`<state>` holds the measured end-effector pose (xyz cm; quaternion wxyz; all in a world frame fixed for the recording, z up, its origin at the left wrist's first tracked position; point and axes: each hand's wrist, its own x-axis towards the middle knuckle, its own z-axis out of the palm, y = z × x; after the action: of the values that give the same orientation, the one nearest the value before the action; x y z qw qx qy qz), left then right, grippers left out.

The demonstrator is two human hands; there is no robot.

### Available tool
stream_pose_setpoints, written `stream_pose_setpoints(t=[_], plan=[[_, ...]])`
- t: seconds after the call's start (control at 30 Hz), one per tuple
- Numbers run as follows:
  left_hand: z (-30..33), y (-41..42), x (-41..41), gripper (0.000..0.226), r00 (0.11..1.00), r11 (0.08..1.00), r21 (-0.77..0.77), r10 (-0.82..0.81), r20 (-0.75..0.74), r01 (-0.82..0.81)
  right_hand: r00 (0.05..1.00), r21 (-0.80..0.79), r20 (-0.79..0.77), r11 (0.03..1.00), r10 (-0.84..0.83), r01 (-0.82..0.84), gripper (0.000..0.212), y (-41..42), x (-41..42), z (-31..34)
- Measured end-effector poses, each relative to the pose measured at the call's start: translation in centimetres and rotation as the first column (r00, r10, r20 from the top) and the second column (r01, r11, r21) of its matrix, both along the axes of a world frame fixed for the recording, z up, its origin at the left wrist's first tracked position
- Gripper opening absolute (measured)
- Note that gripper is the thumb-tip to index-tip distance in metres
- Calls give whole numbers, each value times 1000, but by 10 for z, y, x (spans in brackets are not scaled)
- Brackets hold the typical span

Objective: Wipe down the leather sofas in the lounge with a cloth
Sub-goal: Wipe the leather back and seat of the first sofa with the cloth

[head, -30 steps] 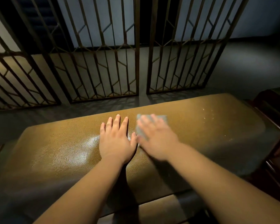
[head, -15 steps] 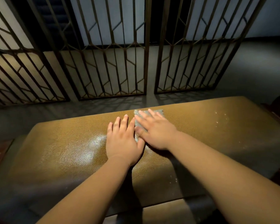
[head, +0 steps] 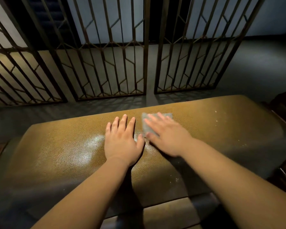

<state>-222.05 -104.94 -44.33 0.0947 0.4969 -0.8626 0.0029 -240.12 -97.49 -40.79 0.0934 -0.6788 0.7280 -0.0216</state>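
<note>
The tan leather sofa back (head: 213,129) spans the view, its top shiny where light hits. My left hand (head: 122,142) lies flat on the leather with straight fingers, holding nothing. Just to its right, my right hand (head: 167,134) presses a small grey cloth (head: 147,124) flat against the leather with straight, motion-blurred fingers. Most of the cloth is hidden under the hand; only its far and left edges show. White specks dot the leather to the right.
A dark metal grille (head: 109,63) stands close behind the sofa on a grey floor (head: 254,71). A dark wooden armrest (head: 284,109) sits at the right edge. The sofa seat cushion (head: 168,214) shows below my arms.
My right hand has slid the cloth back to the right, away from my left hand, after pressing close beside it half a second ago. The left hand stays put.
</note>
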Motion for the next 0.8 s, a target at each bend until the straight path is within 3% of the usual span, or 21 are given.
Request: stream_pose_setpoints(t=[0.07, 0.17, 0.23, 0.33, 0.4, 0.5, 0.6, 0.67, 0.73, 0.8], plan=[[0, 1, 0, 80, 1000, 1000, -2, 5, -16, -5, 984, -3, -31, 985, -175, 175, 84, 14, -44, 4], [-1, 1, 0, 79, 1000, 1000, -11, 9, -18, -9, 908, -17, -78, 911, -411, 411, 102, 37, -70, 5], [-1, 1, -1, 79, 1000, 1000, -10, 5, -15, -5, 919, -55, -93, 924, -382, 379, 101, 51, -30, -2], [1, 2, -1, 79, 1000, 1000, -20, 12, -15, -13, 992, -78, -49, 990, -121, 117, 92, 72, 32, -21], [2, 3, -1, 79, 1000, 1000, -26, 8, -19, -9, 999, -42, -41, 999, 3, -5, 87, 81, 25, -20], [0, 3, -1, 77, 1000, 999, -37, 3, -18, -4, 985, -78, -104, 988, -139, 131, 88, 96, -40, -11], [0, 4, 0, 76, 999, 1000, -30, 10, -37, -11, 877, -108, -64, 877, -476, 468, 83, 114, -93, -6], [2, 7, -1, 75, 999, 1000, -23, 20, -27, -21, 825, -78, 2, 822, -565, 564, 77, 117, -82, -10], [7, 9, -3, 75, 999, 999, 9, 36, 0, -36, 886, -67, -16, 884, -464, 462, 82, 120, -48, -19], [13, 10, -7, 74, 997, 998, 50, 45, 56, -48, 966, -78, -40, 965, -254, 251, 87, 129, -19, -30]])
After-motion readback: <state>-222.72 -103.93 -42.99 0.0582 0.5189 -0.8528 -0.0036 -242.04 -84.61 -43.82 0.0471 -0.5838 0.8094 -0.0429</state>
